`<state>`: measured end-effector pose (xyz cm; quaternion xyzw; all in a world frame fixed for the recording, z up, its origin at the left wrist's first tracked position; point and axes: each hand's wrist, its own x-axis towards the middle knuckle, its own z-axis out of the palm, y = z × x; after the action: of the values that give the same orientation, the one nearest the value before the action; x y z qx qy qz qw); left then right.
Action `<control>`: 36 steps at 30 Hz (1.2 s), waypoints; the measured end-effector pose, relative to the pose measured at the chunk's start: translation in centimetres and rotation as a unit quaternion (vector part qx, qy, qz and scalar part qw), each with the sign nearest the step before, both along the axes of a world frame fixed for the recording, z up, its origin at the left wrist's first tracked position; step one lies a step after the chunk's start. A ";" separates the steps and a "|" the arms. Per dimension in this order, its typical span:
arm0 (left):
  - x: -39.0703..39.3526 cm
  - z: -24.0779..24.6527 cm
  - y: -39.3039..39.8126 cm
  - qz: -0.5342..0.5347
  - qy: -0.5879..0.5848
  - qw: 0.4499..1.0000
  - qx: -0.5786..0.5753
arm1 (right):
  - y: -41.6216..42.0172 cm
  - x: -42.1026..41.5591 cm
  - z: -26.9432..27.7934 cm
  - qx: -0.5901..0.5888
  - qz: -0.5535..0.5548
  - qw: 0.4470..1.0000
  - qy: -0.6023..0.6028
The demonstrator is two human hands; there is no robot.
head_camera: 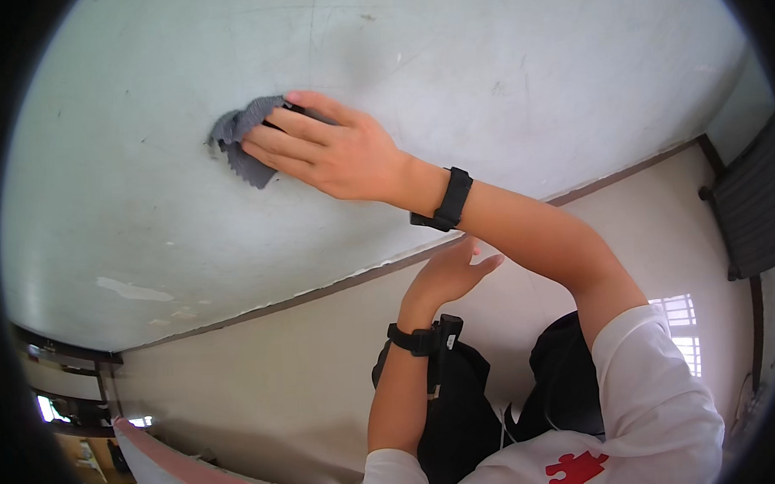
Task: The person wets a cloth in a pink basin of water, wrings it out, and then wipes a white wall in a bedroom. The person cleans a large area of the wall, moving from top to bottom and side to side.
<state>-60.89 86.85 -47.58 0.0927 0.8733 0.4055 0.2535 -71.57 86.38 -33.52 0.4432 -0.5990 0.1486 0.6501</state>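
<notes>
A grey cloth with a zigzag edge lies bunched under the fingers of my right hand, which presses it against a pale, scuffed wall. Dark marks show on the wall just left of the cloth. My left hand is lower down, near the foot of the wall, its thumb apart from the fingers and nothing seen in it; the raised right forearm passes above it and its fingertips are partly hidden. Each wrist wears a black strap, and the left one carries a black device.
A dark skirting strip runs between the wall and the light tiled floor. Dark wooden furniture with shelves stands at lower left, beside a pink and white fabric edge. A dark grey fabric-covered object is at right.
</notes>
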 end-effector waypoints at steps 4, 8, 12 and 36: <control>0.1 1.0 0.2 0.000 -0.001 1.000 0.006 | -0.6 0.1 -0.4 -0.009 -0.032 0.999 0.011; -0.4 -1.9 -0.6 0.000 0.015 1.000 -0.003 | -0.6 0.1 -1.5 0.032 -0.020 0.999 -0.001; -0.3 -1.7 -0.5 -0.004 0.015 1.000 -0.021 | -0.2 0.3 -0.3 -0.004 -0.030 1.000 -0.005; 0.3 0.6 0.1 0.020 0.027 0.999 0.031 | 0.7 -0.9 -2.1 -0.010 -0.022 1.000 -0.011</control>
<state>-60.56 86.95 -46.97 0.0942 0.8684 0.4348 0.2192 -72.49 87.10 -35.65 0.4213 -0.6141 0.1448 0.6515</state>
